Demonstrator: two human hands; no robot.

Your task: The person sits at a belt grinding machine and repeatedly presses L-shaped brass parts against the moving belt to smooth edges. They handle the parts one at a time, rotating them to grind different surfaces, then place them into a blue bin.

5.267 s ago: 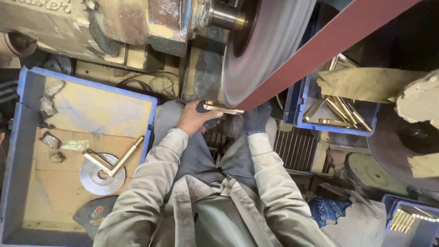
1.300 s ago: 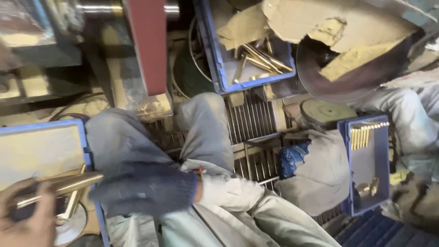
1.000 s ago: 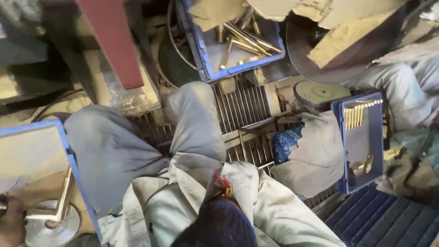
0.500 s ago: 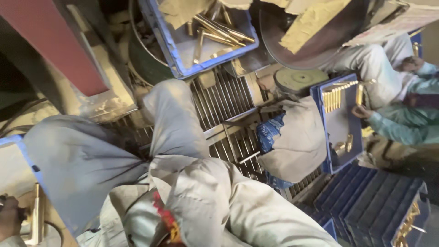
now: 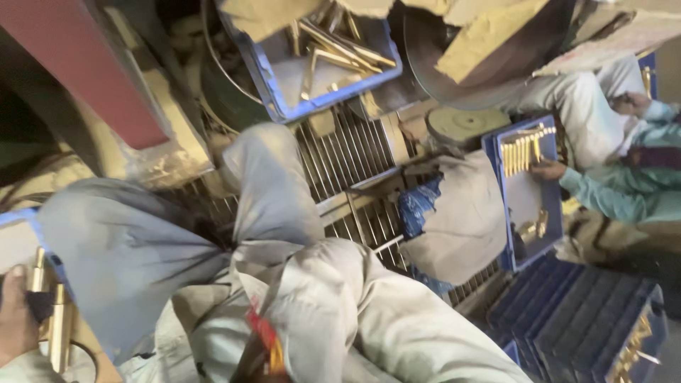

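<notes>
Down at 8 o'clock, at the very edge of the view, the person's left hand (image 5: pixel 15 315) shows only in part. Its fingers (image 5: pixel 18 273) are closed around a brass piece (image 5: pixel 60 330) with a dark pad between skin and metal. The brass piece is long and stands almost upright, and a second brass bar (image 5: pixel 37 271) stands just beside it, higher up. Both sit at the edge of a blue tray (image 5: pixel 21 215) whose rim peeks out at 9 o'clock.

The right hand cannot be seen, so I cannot tell if it is closed or loose. Only a pale sleeve (image 5: pixel 383 319) fills the bottom middle, with a bit of red and orange cloth (image 5: pixel 264 337) at 6 o'clock. The person's knees in grey trousers (image 5: pixel 142 241) sit in the middle left, over a metal floor grate (image 5: pixel 355 177).

At 11 o'clock a wide red sanding belt (image 5: pixel 85 71) slants down. At 12 o'clock a blue crate (image 5: pixel 323 71) holds many loose brass rods (image 5: pixel 340 46), with torn cardboard (image 5: pixel 482 42) beside it.

At 3 o'clock another person in teal sleeves (image 5: pixel 610 195) sits with a hand (image 5: pixel 546 169) touching a flat blue tray (image 5: pixel 528 206). A neat row of short brass pieces (image 5: pixel 525 147) lies at the top of that tray. A grey cloth bag (image 5: pixel 457 220) rests just beside it. Dark blue stacked crates (image 5: pixel 589 312) sit at 4 o'clock.
</notes>
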